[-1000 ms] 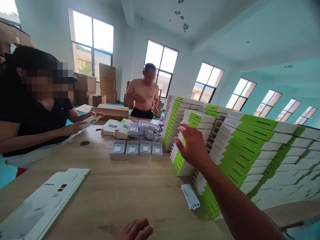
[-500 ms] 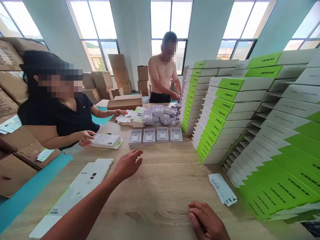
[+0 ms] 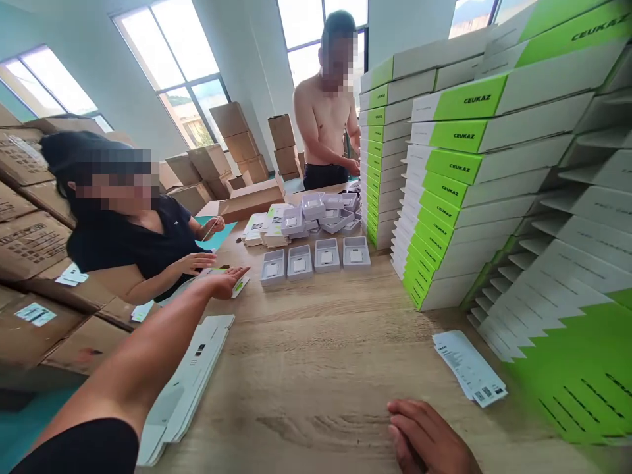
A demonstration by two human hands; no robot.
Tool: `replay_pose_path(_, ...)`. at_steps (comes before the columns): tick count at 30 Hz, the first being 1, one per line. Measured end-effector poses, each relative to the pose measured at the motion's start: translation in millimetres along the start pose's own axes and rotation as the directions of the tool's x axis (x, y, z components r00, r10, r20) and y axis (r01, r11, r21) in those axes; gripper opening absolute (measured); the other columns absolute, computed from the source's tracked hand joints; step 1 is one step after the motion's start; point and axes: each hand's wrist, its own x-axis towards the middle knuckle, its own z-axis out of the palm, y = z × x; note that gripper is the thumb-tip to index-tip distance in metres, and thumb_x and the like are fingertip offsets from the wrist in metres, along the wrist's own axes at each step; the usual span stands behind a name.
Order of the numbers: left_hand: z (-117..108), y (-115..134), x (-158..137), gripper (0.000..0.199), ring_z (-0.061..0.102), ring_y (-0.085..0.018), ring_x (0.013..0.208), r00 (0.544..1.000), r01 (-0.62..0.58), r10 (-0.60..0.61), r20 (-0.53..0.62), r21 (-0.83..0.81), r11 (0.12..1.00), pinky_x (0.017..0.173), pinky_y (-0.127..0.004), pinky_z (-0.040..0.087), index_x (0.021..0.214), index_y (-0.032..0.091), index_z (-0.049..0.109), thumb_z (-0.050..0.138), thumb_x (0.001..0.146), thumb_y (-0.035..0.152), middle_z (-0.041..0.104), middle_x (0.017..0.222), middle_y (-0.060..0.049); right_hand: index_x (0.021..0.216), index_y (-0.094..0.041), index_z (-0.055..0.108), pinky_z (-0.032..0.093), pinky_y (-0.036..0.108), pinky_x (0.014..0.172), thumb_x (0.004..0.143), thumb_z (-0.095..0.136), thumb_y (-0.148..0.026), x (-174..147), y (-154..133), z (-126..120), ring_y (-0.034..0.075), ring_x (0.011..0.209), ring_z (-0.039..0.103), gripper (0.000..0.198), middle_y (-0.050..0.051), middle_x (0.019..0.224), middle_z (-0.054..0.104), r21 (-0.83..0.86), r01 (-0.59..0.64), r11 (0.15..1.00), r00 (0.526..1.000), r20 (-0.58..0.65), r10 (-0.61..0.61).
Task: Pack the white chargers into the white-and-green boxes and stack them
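Note:
My left hand (image 3: 226, 282) reaches out at the far left of the table, its fingers stretched. It lies over a white and green carton (image 3: 240, 288), covering most of it; whether it touches is unclear. A co-worker's hand (image 3: 196, 263) is just beside it. Beneath my left forearm is a pile of flat white cartons (image 3: 210, 342). Near the front edge rests my right hand (image 3: 432, 438), loosely curled with a gap between thumb and fingers, nothing visible in it. Closest to it is a small stack of printed cards (image 3: 469, 368).
Tall stacks of white and green boxes (image 3: 454, 191) line the right side. Several grey trays (image 3: 327, 255) stand in a row mid-table, with a heap of trays (image 3: 320, 214) behind. Two co-workers stand at the left and far side. Brown cartons (image 3: 34, 247) are piled left.
My left hand has moved left and forward onto the carton. The co-worker's hand has let go of that carton and lifted. My view has tilted and shifted; my right hand stays resting.

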Motion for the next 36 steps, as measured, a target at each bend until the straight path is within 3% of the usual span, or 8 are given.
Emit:
replay_pose_path(11, -36.5, 17.8, -35.5, 0.068, 0.051, -0.055, 0.13, 0.975, -0.157, 0.168, -0.147, 0.084, 0.984, 0.11, -0.063, 0.04, 0.123, 0.015, 0.065, 0.066, 0.059, 0.041, 0.065, 0.126, -0.014, 0.111, -0.016, 0.066, 0.053, 0.044, 0.102, 0.099, 0.051, -0.012, 22.3, -6.5, -58.8, 0.027, 0.113, 0.065, 0.019, 0.014, 0.118, 0.072, -0.256, -0.335, 0.907, 0.939, -0.005, 0.345)
replay_pose_path(14, -56.9, 67.3, -67.6, 0.082, 0.061, -0.051, 0.118, 0.951, -0.145, 0.163, -0.263, 0.087, 0.986, 0.103, -0.06, 0.047, 0.132, 0.012, 0.059, 0.062, 0.067, 0.062, 0.06, 0.132, -0.018, 0.101, -0.016, 0.069, 0.052, 0.048, 0.096, 0.097, 0.061, -0.021, 25.3, 19.6, -82.6, 0.033, 0.11, 0.064, 0.01, 0.016, 0.115, 0.071, -0.447, -0.493, 0.747, 0.824, 0.035, 0.565)
replay_pose_path(17, -52.0, 137.1, -105.4, 0.084, 0.067, -0.04, 0.11, 0.987, -0.111, 0.105, -0.118, -0.046, 0.993, 0.098, -0.052, 0.05, 0.134, 0.008, 0.057, 0.043, 0.086, 0.075, 0.059, 0.137, -0.021, 0.088, -0.018, 0.069, 0.051, 0.04, 0.086, 0.093, 0.069, -0.026, 31.6, 36.2, -90.9, 0.03, 0.099, 0.065, 0.01, 0.012, 0.104, 0.073, -0.484, -0.567, 0.667, 0.718, 0.106, 0.688)
replay_pose_path(21, -20.9, 197.0, -120.3, 0.079, 0.071, -0.042, 0.103, 0.994, -0.102, 0.105, 0.039, -0.09, 0.991, 0.086, -0.047, 0.053, 0.108, 0.008, 0.07, 0.037, 0.088, 0.076, 0.074, 0.11, -0.026, 0.081, -0.019, 0.068, 0.048, 0.032, 0.084, 0.093, 0.068, -0.025, 33.7, 42.8, -91.2, 0.024, 0.093, 0.066, 0.014, 0.007, 0.096, 0.072, -0.466, -0.57, 0.677, 0.718, 0.119, 0.686)
replay_pose_path(26, -3.2, 185.7, -112.2, 0.073, 0.075, -0.044, 0.092, 0.996, -0.072, 0.075, 0.054, -0.04, 0.997, 0.078, -0.048, 0.056, 0.095, 0.007, 0.075, 0.026, 0.098, 0.061, 0.077, 0.089, -0.027, 0.08, -0.019, 0.07, 0.047, 0.028, 0.081, 0.085, 0.074, -0.025, 28.7, 47.8, -93.8, 0.022, 0.089, 0.067, 0.009, 0.006, 0.094, 0.073, -0.438, -0.56, 0.704, 0.734, 0.133, 0.666)
replay_pose_path(29, 3.0, 160.9, -123.3, 0.054, 0.064, -0.045, 0.123, 0.989, -0.15, 0.15, -0.013, -0.016, 0.989, 0.097, -0.054, 0.051, 0.132, 0.007, 0.065, 0.042, 0.094, 0.038, 0.068, 0.131, -0.028, 0.076, -0.019, 0.07, 0.048, 0.026, 0.079, 0.091, 0.065, -0.02, 30.3, 48.1, -98.1, 0.019, 0.085, 0.068, 0.015, 0.004, 0.091, 0.074, -0.41, -0.558, 0.722, 0.752, 0.12, 0.649)
replay_pose_path(33, 26.3, 153.7, -137.0, 0.108, 0.014, -0.034, 0.158, 0.825, -0.55, 0.56, -0.073, 0.116, 0.827, 0.123, -0.058, 0.023, 0.163, 0.034, 0.02, 0.056, 0.065, 0.006, 0.017, 0.173, -0.003, 0.086, -0.02, 0.072, 0.049, 0.025, 0.08, 0.101, 0.048, -0.021, 38.5, 38.8, -105.6, 0.018, 0.089, 0.07, 0.029, 0.006, 0.099, 0.077, -0.39, -0.547, 0.74, 0.79, 0.051, 0.611)
replay_pose_path(36, 36.0, 173.6, -132.6, 0.116, 0.009, -0.032, 0.159, 0.743, -0.665, 0.67, -0.008, 0.114, 0.738, 0.124, -0.065, 0.01, 0.164, 0.034, 0.01, 0.054, 0.062, 0.001, 0.019, 0.172, -0.004, 0.1, -0.019, 0.072, 0.049, 0.028, 0.088, 0.105, 0.041, -0.025, 42.7, 30.7, -105.5, 0.021, 0.099, 0.068, 0.032, 0.01, 0.11, 0.076, -0.401, -0.521, 0.753, 0.824, -0.006, 0.567)
